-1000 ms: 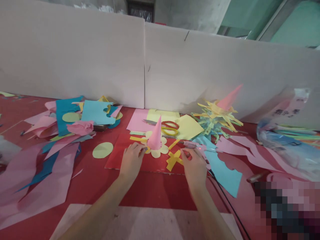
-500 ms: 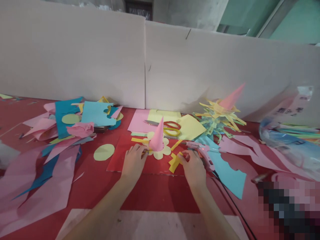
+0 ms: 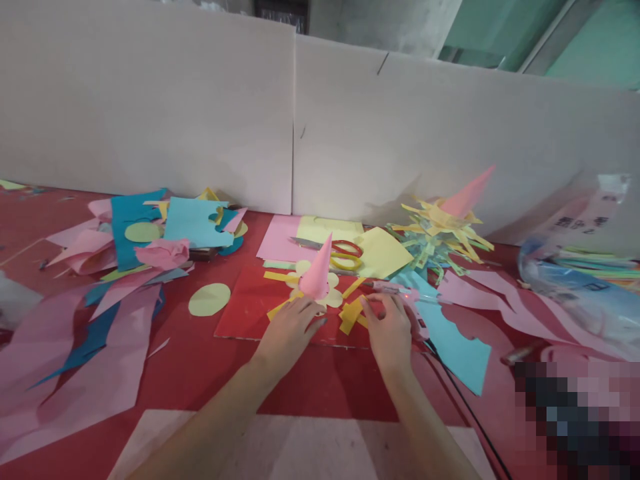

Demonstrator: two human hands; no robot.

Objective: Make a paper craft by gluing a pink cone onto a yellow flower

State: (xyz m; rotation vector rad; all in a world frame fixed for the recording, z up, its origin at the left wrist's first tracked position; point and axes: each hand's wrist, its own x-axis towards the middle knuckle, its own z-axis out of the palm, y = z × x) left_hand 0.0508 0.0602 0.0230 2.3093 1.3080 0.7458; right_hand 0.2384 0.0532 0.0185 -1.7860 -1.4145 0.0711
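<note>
A pink paper cone [image 3: 316, 275] stands tilted on a pale yellow paper flower [image 3: 334, 295], which lies on a red board [image 3: 240, 307]. My left hand [image 3: 289, 333] is just in front of the flower, fingers stretched out and holding nothing. Beside it, a yellow paper strip [image 3: 277, 309] lies at the flower's left edge, and another strip lies farther back. My right hand [image 3: 393, 327] pinches a yellow paper strip at a small pile of strips [image 3: 351, 316]. Right behind that hand rests a pink glue gun [image 3: 413, 303], partly covered by the fingers.
Scissors [image 3: 345, 253] lie on coloured sheets behind the board. A finished-looking fringed paper piece with a pink cone [image 3: 465, 197] stands at back right. Paper scraps [image 3: 195, 223] are heaped at left. The glue gun's black cord [image 3: 460, 400] runs toward me. White panels [image 3: 150, 100] rise behind.
My left hand has let go of a yellow strip at the flower's left and moved right, to the flower's front. My right hand has risen slightly at the strip pile.
</note>
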